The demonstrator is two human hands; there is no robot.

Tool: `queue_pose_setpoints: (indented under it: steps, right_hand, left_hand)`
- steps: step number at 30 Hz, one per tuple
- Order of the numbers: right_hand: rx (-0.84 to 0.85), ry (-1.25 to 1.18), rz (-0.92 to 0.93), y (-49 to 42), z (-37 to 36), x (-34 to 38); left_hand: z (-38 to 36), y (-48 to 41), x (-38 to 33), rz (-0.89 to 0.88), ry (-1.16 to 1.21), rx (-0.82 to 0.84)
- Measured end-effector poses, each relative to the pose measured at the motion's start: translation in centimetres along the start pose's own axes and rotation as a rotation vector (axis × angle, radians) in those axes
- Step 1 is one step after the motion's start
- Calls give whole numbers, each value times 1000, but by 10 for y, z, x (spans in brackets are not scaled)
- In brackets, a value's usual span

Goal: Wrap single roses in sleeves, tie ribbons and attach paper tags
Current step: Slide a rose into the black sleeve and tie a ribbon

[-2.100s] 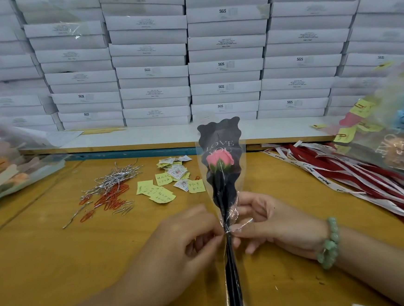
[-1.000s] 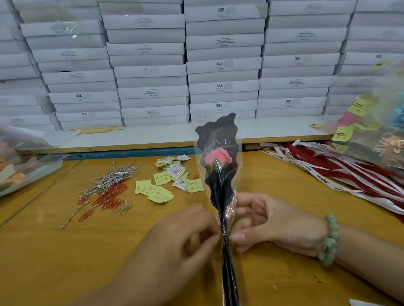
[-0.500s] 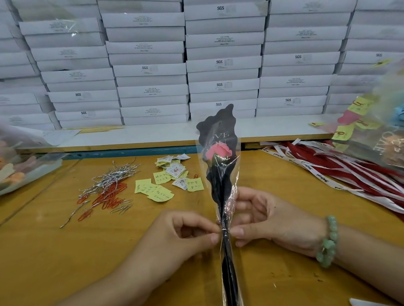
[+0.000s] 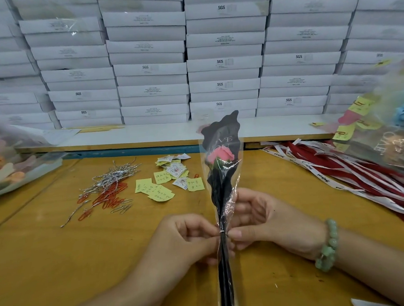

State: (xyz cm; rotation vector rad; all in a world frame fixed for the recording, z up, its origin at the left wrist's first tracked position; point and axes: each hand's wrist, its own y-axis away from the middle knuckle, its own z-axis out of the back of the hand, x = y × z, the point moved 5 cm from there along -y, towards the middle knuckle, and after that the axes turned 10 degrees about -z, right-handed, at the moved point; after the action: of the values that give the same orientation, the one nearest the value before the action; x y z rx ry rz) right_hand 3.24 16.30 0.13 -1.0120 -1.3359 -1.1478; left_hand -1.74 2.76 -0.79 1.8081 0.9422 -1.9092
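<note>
A single pink rose (image 4: pixel 220 154) stands upright in a black and clear plastic sleeve (image 4: pixel 224 175) at the centre of the wooden table. My left hand (image 4: pixel 186 241) pinches the sleeve's narrow neck from the left, and my right hand (image 4: pixel 262 220) pinches it from the right. A thin silver twist tie (image 4: pixel 222 231) sits around the neck between my fingertips. The sleeve's lower end runs down out of view. Yellow and white paper tags (image 4: pixel 169 179) lie behind my left hand. Red and white ribbons (image 4: pixel 357 179) lie at the right.
Silver ties and red paper clips (image 4: pixel 107 191) lie at the left centre. Bags of wrapped flowers sit at the left edge (image 4: pixel 6 168) and right edge (image 4: pixel 392 133). A white shelf (image 4: pixel 146 133) and stacked white boxes (image 4: pixel 188 57) close off the back.
The sleeved rose has tilted more upright and turned slightly. My fingers have shifted at its neck, and the loose silver tie ends seen earlier now sit tight against the sleeve.
</note>
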Motion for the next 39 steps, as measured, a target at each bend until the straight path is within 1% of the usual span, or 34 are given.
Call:
queue_pose_setpoints:
  steps: [3,6,12,14,19,24,27,30,34,36,39]
  right_hand:
    - [-22,16,1,0,1,-1]
    - [-32,37,2,-1,2,-1]
    - [-47,33,20,-2,4,-2]
    - [-51,58,26,-1,4,-2]
    - [-80,110,26,-1,2,-4]
    - [-141,176,29,0,2,-4]
    - [-189,264,60,2,3,0]
    - [-285,378,133,6,4,5]
    - [-442,680,293,15,2,15]
    - [-464,821,374,18,-2,19]
    - [-442,981,454,23,-10,22]
  left_hand:
    - [3,0,2,0,-73,5]
    - [3,1,2,21,-97,18]
    - [4,2,0,73,11,101]
    - [3,2,-1,88,19,90]
    - [4,0,1,85,-125,29]
    - [5,0,2,90,-119,1]
    - [5,1,2,96,-103,-6]
    - [6,0,2,92,-94,-10]
    - [6,-1,2,84,-80,-27]
    - [7,-1,3,77,-91,-29]
    - [7,-1,4,77,-76,-42]
